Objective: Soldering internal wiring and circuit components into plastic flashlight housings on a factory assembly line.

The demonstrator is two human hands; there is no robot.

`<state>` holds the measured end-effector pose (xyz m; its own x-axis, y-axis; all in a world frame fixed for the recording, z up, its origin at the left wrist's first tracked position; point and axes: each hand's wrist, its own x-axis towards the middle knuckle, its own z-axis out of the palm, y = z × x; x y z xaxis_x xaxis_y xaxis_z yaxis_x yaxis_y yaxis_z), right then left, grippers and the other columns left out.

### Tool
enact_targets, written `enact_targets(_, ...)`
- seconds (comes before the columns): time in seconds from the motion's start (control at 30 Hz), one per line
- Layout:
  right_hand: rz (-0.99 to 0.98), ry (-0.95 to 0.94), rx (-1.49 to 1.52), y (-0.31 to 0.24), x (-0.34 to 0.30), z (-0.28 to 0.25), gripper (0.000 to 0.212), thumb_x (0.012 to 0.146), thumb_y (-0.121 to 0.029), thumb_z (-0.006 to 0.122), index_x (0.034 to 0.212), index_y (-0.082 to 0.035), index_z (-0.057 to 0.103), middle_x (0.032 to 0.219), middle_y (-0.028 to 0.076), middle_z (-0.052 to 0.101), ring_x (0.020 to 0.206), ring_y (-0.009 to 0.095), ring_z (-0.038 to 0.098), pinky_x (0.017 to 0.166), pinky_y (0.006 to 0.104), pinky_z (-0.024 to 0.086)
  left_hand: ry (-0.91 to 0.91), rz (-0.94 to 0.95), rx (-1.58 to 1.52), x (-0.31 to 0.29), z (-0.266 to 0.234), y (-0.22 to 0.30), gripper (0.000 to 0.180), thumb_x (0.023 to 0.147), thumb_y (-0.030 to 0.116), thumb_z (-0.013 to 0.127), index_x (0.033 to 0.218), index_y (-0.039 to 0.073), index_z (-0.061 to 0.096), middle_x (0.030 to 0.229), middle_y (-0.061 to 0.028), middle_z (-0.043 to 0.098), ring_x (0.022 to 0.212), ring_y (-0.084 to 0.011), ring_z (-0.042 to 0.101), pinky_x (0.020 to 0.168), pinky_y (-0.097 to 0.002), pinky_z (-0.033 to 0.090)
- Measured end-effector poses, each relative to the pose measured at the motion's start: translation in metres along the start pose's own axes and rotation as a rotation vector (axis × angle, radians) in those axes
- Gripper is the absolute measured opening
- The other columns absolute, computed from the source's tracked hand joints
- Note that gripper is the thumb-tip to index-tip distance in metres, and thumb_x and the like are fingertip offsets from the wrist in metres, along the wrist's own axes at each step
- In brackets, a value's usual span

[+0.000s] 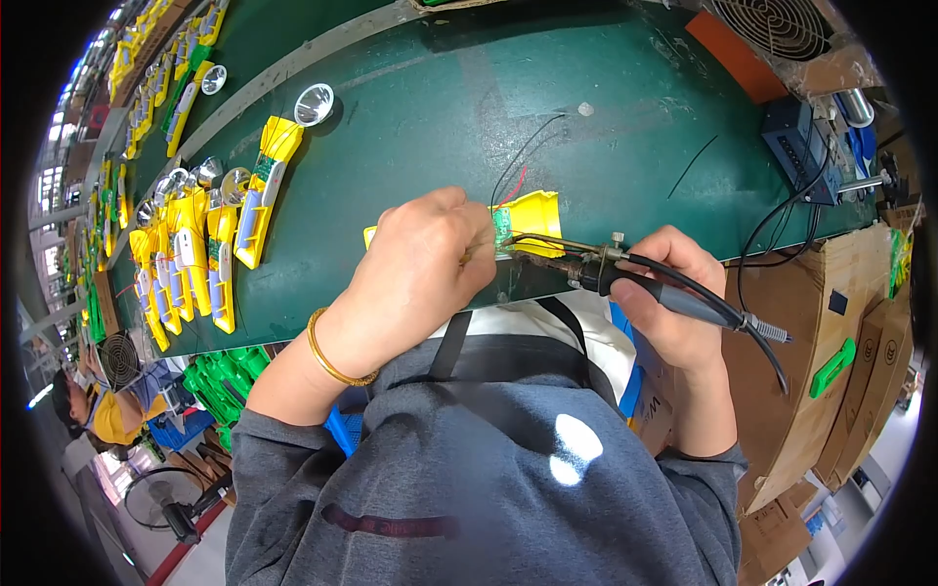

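Observation:
In the head view a yellow plastic flashlight housing [535, 217] lies near the front edge of the green table, with a small green circuit board [503, 227] inside it. My left hand [435, 244] is closed over the housing's left part, fingertips pinched beside the board; what they grip is hidden. A thin black wire [509, 174] and a short red wire [518, 183] rise beside the fingers. My right hand [679, 288] grips a soldering iron [674, 298] with a thin feed tube clamped alongside. Its tip points left, right at the board.
Several yellow housings with reflectors and batteries [186, 249] stand in a row at the left, one longer assembly [264, 190] beside them. A blue power unit [801, 146] with cables and a fan grille [777, 24] are at the right. Cardboard boxes [796, 352] stand below.

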<state>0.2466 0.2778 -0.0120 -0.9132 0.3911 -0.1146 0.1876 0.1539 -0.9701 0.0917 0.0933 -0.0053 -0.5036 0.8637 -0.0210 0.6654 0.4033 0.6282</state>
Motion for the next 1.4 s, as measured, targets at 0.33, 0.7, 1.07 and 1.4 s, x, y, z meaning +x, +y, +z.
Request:
enact_targets(0.33,0.015,0.093,0.291,0.012,-0.007,-0.008,0.027,0.073,-0.021,0.068,0.080,-0.001,0.052,0.063,0.006,0.056,0.050,0.009,0.049,0.045,0.0204,0.039,-0.011,0.008,0.018,0.001,0.000,-0.001,0.008,0.064,-0.001,0.063,0.069,0.001,0.056,0.064,-0.0100,0.050,0.059,-0.0261,0.053,0.053,-0.0346,0.042)
enact_targets(0.7,-0.046,0.296,0.626,0.023,-0.001,-0.003,0.022,0.081,-0.016,0.062,0.089,0.001,0.051,0.068,0.010,0.057,0.051,0.011,0.051,0.049,0.0217,0.042,-0.063,-0.005,0.164,0.007,-0.005,0.004,0.005,0.068,0.004,0.063,0.069,0.003,0.058,0.066,-0.0105,0.052,0.060,-0.0287,0.056,0.054,-0.0377,0.044)
enact_targets(1.07,-0.063,0.445,0.673,0.028,-0.004,-0.017,0.019,0.085,-0.019,0.057,0.088,-0.003,0.047,0.068,0.007,0.051,0.053,0.011,0.050,0.043,0.0209,0.043,-0.073,0.196,0.039,0.024,-0.053,0.012,0.011,0.074,0.009,0.066,0.084,0.005,0.063,0.077,-0.0104,0.059,0.070,-0.0269,0.059,0.060,-0.0343,0.048)
enact_targets(1.4,-0.089,0.525,0.734,0.016,-0.006,-0.009,0.019,0.088,-0.022,0.055,0.089,-0.005,0.047,0.066,0.008,0.054,0.052,0.012,0.051,0.043,0.0212,0.043,0.423,0.262,0.536,0.192,-0.060,-0.023,0.014,0.071,0.005,0.061,0.085,0.002,0.057,0.081,-0.0152,0.058,0.079,-0.0347,0.059,0.069,-0.0441,0.049)
